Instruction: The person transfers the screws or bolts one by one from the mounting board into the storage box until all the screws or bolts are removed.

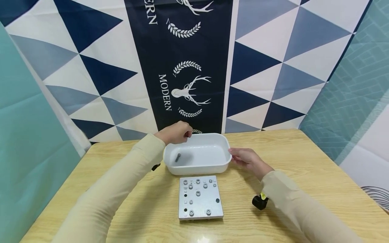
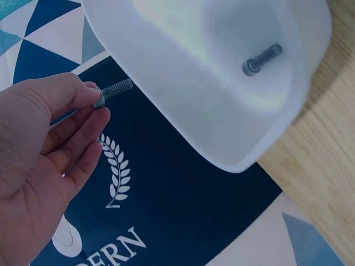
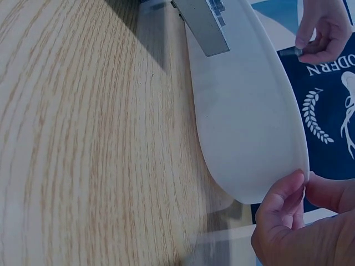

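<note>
In the left wrist view my left hand (image 2: 52, 130) pinches a bolt (image 2: 117, 90) by its head, the threaded shank pointing away from the fingertips. The head view has that left hand (image 1: 177, 132) above the back left rim of a white plastic tub (image 1: 189, 170). A second bolt (image 1: 178, 157) lies on the tub's floor at its left end. My right hand (image 1: 247, 159) grips the tub's right rim between thumb and fingers. Just in front of the tub is a metal block (image 1: 202, 206) with several socket-head bolts set in it and a few dark holes.
All of this stands on a wood-grain table (image 1: 139, 216). Under the right forearm sits a small black object with a yellow part (image 1: 260, 201). Another small black piece (image 1: 156, 166) shows beside the left forearm. A patterned cloth (image 1: 188, 50) hangs behind the table.
</note>
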`<state>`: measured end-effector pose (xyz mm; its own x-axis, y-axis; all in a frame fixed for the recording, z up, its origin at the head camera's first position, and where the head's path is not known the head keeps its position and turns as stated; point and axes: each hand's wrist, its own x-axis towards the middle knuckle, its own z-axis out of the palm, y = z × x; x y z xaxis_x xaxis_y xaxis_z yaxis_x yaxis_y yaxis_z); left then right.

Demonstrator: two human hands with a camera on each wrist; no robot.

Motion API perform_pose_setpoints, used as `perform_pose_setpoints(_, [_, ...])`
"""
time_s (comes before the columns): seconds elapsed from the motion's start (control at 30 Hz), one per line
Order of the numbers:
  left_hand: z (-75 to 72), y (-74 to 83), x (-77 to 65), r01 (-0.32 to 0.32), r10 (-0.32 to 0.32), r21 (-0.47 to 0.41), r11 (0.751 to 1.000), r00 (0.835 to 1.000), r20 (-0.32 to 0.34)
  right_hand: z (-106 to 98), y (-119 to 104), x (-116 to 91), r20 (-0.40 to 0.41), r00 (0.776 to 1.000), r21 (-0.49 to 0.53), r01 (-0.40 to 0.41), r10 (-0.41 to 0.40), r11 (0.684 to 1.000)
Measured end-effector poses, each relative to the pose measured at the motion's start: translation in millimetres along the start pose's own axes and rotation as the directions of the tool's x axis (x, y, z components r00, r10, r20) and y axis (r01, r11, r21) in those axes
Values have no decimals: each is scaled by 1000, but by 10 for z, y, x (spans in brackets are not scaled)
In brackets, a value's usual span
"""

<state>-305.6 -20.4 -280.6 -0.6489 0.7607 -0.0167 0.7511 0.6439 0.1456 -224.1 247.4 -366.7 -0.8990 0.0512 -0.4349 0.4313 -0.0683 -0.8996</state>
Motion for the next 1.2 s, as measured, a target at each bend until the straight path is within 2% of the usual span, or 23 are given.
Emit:
perform_pose_setpoints(0.33, [26, 76, 205, 19, -18, -28, 999, 1000, 22, 14, -11, -11, -21, 1000, 1, -6, 6, 1000])
perform_pose_setpoints(0.63, [51, 124, 310, 50, -48, -27, 998, 998, 50, 18, 13, 13, -36, 999, -10, 3, -4, 1000])
perform_pose_setpoints(0.87, [89, 119, 316, 59, -58, -21, 998, 997, 55, 41, 34, 28, -50, 999, -20, -10, 9, 1000])
perform_pose_setpoints(1.2, [138, 110, 285, 64, -64, -13, 998, 998, 30, 22, 25, 48, -65, 998, -21, -20, 19, 1000])
